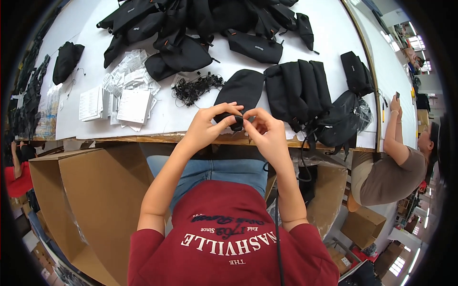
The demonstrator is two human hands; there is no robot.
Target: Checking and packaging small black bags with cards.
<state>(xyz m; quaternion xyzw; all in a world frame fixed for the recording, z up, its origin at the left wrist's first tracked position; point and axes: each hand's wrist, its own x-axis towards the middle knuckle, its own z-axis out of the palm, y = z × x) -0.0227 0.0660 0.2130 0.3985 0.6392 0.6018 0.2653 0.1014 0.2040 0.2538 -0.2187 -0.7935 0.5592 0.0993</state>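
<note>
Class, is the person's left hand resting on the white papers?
No, the left hand holds part of a black bag, clear of the papers.

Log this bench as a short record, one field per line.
Left hand: pinching near end of black pouch
Right hand: fingertips at same end; grip unclear
Left of pouch: tangled cords, then white slips
Right of pouch: row of black bags
Far side: black heap
Below table, left: open carton
</note>
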